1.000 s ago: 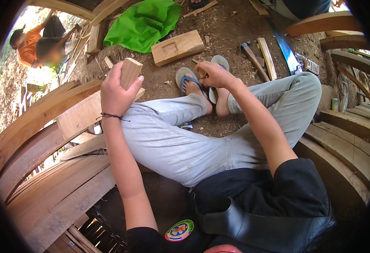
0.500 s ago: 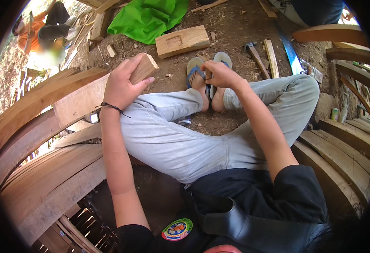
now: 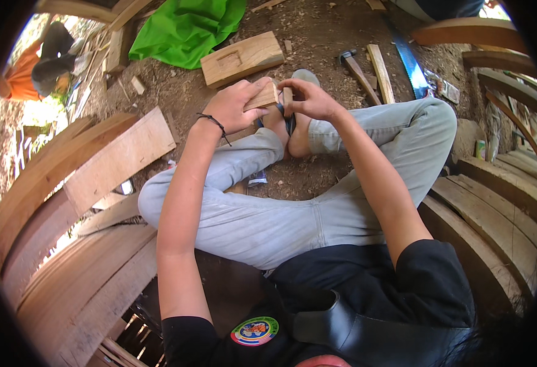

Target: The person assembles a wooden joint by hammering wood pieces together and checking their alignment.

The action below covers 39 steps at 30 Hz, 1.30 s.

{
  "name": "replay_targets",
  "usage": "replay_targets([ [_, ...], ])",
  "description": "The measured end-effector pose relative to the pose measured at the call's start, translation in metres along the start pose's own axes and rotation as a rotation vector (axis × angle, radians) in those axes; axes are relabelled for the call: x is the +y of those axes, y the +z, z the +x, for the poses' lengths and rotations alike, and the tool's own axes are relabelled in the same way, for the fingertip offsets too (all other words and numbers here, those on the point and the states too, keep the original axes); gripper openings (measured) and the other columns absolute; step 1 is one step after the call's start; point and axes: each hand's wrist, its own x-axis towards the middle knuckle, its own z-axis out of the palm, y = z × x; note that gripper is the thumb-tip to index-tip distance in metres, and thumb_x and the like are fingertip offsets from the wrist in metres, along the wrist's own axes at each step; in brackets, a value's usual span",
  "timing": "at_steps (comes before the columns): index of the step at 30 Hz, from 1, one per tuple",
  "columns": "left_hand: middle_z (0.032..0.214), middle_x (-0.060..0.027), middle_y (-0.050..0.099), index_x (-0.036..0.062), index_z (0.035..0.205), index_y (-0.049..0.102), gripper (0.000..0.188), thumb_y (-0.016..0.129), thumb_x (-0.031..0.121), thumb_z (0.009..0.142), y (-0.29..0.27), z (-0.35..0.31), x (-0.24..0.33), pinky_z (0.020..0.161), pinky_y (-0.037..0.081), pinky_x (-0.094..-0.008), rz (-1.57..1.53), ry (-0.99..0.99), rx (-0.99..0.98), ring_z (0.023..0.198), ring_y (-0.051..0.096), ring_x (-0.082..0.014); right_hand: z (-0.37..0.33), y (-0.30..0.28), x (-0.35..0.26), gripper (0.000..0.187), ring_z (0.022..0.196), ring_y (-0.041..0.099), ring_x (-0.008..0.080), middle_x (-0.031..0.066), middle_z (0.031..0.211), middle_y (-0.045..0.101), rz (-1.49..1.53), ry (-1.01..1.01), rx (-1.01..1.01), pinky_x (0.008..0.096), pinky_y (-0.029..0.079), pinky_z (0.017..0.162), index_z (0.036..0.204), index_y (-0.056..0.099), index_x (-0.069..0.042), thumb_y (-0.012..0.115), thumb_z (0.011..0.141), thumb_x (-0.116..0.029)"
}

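My left hand [image 3: 233, 109], with a dark cord at the wrist, is wrapped round a short wooden block [image 3: 265, 98]. The block's cut end points towards my right hand [image 3: 315, 101]. That hand pinches a small wooden piece [image 3: 287, 96] between thumb and fingers. Both pieces are close together above my sandalled feet; whether they touch I cannot tell. Just beyond my hands, a larger wooden block [image 3: 253, 56] with a rectangular recess cut in its face lies on the ground.
A hammer [image 3: 359, 76], a wooden strip [image 3: 380, 73] and a blue saw [image 3: 408, 61] lie ahead on the right. Green cloth [image 3: 186, 30] lies on the dirt. Curved boards [image 3: 122, 162] stand left, stacked planks [image 3: 488, 208] right. Another person [image 3: 27, 73] is at far left.
My left hand has moved right with the wooden block, from over the left boards to beside my right hand. The right hand has shifted slightly left. The view has turned a little.
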Motion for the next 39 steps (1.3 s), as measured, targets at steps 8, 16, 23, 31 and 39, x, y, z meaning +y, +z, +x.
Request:
replay_targets([
  [8, 0.107, -0.0172, 0.062, 0.0133, 0.143, 0.046, 0.072, 0.075, 0.030, 0.079, 0.021, 0.027, -0.033, 0.084, 0.049, -0.0398, -0.136, 0.116, -0.064, 0.098, 0.061, -0.0329, 0.007, 0.010, 0.015, 0.064, 0.122, 0.054, 0.0244, 0.0155, 0.128, 0.057, -0.036, -0.102, 0.019, 0.0351, 0.044, 0.103, 0.135, 0.046, 0.002, 0.072, 0.076, 0.001],
  [16, 0.095, -0.0176, 0.060, 0.0085, 0.139, 0.048, 0.073, 0.076, 0.034, 0.076, 0.016, 0.027, -0.036, 0.080, 0.049, -0.0434, -0.114, 0.146, -0.092, 0.091, 0.060, -0.0366, 0.010, 0.014, 0.019, 0.055, 0.111, 0.061, 0.0217, 0.0144, 0.118, 0.063, -0.085, -0.100, 0.065, 0.0339, 0.048, 0.097, 0.126, 0.053, 0.002, 0.075, 0.076, -0.001],
  [23, 0.096, -0.0181, 0.061, 0.0046, 0.131, 0.052, 0.067, 0.077, 0.031, 0.075, 0.034, 0.028, -0.041, 0.079, 0.049, -0.0428, -0.094, 0.222, 0.001, 0.091, 0.060, -0.0370, 0.007, 0.015, 0.015, 0.051, 0.113, 0.060, 0.0175, 0.0115, 0.118, 0.063, -0.094, -0.068, 0.078, 0.0323, 0.047, 0.100, 0.123, 0.053, 0.003, 0.075, 0.077, 0.002],
  [31, 0.099, -0.0194, 0.063, 0.0005, 0.129, 0.055, 0.065, 0.078, 0.031, 0.077, 0.032, 0.025, -0.044, 0.078, 0.050, -0.0392, -0.086, 0.202, 0.001, 0.089, 0.062, -0.0348, 0.008, 0.014, 0.016, 0.053, 0.113, 0.060, 0.0181, 0.0123, 0.118, 0.063, -0.074, -0.070, 0.067, 0.0324, 0.047, 0.100, 0.124, 0.052, 0.004, 0.075, 0.077, 0.001],
  [39, 0.098, -0.0198, 0.063, 0.0013, 0.128, 0.056, 0.064, 0.079, 0.033, 0.077, 0.036, 0.024, -0.044, 0.077, 0.051, -0.0391, -0.075, 0.204, 0.051, 0.089, 0.063, -0.0352, 0.007, 0.015, 0.012, 0.052, 0.112, 0.060, 0.0183, 0.0125, 0.119, 0.062, -0.080, -0.056, 0.068, 0.0325, 0.048, 0.099, 0.125, 0.051, 0.004, 0.074, 0.078, 0.001],
])
